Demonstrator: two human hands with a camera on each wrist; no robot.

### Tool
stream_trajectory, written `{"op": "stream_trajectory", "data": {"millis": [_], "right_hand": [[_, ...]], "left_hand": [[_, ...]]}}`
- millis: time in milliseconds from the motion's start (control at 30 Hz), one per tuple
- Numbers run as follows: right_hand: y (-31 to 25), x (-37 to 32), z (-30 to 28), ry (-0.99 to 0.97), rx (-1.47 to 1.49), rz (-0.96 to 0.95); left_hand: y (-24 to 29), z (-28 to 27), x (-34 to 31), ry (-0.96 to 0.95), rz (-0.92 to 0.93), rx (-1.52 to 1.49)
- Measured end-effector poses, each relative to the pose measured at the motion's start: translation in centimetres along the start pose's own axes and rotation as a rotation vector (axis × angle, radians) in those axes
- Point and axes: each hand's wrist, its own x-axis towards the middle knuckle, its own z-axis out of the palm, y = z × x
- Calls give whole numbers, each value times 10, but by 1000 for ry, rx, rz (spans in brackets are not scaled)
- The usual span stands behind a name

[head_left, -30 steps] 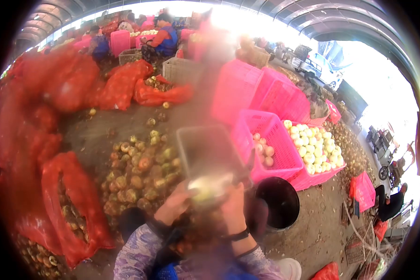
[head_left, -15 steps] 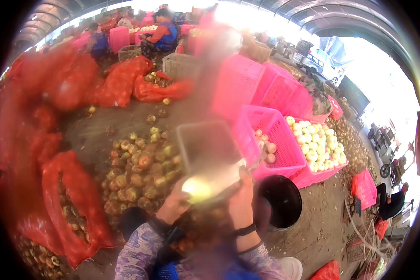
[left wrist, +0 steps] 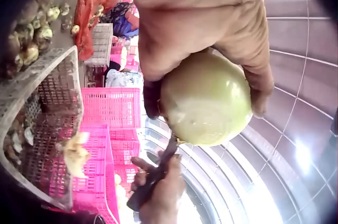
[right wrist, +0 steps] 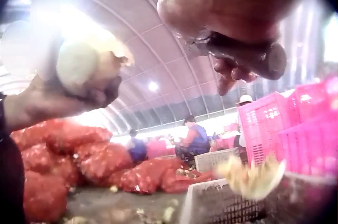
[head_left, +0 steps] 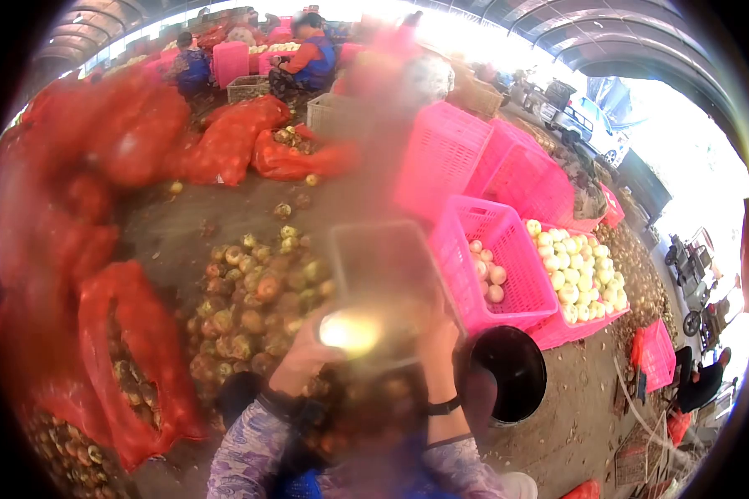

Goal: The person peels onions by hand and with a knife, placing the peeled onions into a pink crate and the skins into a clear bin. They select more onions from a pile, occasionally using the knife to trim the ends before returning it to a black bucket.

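In the head view my left hand grips a pale onion, which glares in the light. The left wrist view shows the onion smooth and greenish white, with fingers and thumb wrapped round its sides. My right hand holds a small knife by its dark handle. Close under the onion's edge, the knife's blade end overlaps it in the left wrist view. A torn piece of onion peel hangs in mid-air over a grey lattice crate, blurred in the head view.
Beside the crate lies a heap of unpeeled onions. Red mesh bags line the left. A black bucket stands by my right arm, below pink crates holding peeled onions. A person sits farther back.
Half a second ago a pale strip stretched from the onion towards my right hand; now it no longer shows there. The surroundings have shifted slightly right in the head view.
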Motion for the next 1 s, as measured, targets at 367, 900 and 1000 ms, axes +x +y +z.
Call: {"op": "stream_trajectory", "data": {"millis": [367,900,1000], "right_hand": [[-37,-53,-31,-65,169,-510],[-28,-46,-34,-137,278,-258],[-30,-44,-36,-115,453,-126]], "left_hand": [[-13,5,9,99,29,187],[-22,2,4,26,-69,80],[-20,-2,7,12,-56,24]]}}
